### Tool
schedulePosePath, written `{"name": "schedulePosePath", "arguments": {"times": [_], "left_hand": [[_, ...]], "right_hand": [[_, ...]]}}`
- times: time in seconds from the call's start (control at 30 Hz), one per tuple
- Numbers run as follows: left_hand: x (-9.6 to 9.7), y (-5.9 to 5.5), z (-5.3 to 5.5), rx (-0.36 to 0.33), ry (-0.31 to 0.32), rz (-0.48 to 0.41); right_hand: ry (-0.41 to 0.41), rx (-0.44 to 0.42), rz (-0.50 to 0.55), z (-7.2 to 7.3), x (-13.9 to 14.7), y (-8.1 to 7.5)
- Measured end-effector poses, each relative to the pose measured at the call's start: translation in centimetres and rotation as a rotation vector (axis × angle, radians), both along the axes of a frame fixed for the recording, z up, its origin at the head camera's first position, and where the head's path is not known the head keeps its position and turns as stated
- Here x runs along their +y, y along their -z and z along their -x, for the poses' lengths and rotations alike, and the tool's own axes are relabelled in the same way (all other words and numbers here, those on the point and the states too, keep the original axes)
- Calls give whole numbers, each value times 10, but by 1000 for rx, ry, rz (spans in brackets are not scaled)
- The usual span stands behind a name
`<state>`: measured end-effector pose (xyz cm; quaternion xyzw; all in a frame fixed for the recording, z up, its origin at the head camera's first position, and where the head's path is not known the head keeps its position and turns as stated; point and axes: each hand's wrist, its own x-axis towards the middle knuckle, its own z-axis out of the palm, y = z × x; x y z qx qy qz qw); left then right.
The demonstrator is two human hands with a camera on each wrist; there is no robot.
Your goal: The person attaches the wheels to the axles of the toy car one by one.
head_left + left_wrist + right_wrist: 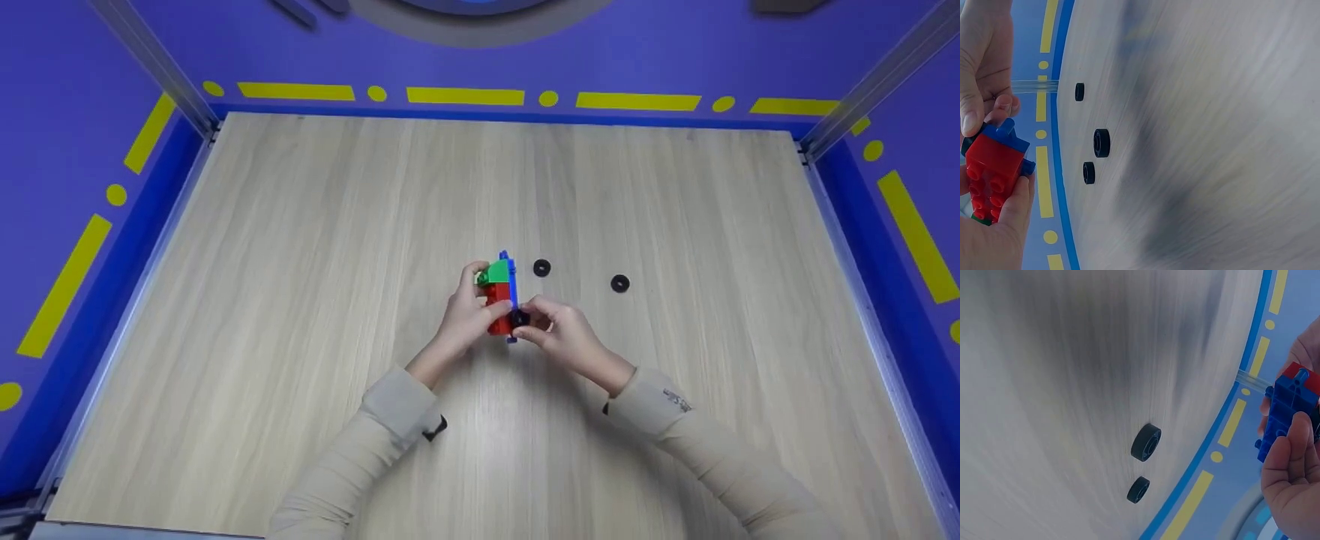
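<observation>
One toy brick assembly [502, 294] is being held by two hands above one pale wooden tabletop [315, 285]. Three colours are being shown on it: one blue base [1291, 406] on the side facing the right grip, a red section in the middle, and one green piece [498, 271] near the left fingertips. The left hand [466, 319] is being wrapped around the assembly, its grip clamped on the brickwork. In the right hand [568, 335], one black wheel [520, 319] is being pinched between thumb and fingers, against the blue base; whether it is being seated there cannot be told. Besides this one, three loose wheels [1102, 143] are being shown lying on the tabletop in the left wrist view. In the head view, two are being seen past the right grip: one just beyond the fingertips, one farther right. Two light sleeves [337, 457] are being worn, one behind each grip.
</observation>
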<state>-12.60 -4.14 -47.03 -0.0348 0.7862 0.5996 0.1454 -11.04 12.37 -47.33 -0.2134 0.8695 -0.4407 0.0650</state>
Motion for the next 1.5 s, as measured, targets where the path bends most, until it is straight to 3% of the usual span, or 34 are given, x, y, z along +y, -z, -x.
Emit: {"name": "schedulePosePath", "arguments": {"times": [0.2, 0.83, 1.17, 1.5], "left_hand": [[0, 0, 0, -24, -2, -16], [-2, 1, -1, -59, 23, -5], [-2, 2, -1, -64, 27, -41], [-1, 3, 0, -51, 30, -6]], "right_hand": [[-21, 52, -10, -1, 0, 0], [-34, 62, -48, -2, 1, 3], [-62, 103, -9, -3, 2, 5], [-78, 126, -10, -4, 2, 9]]}}
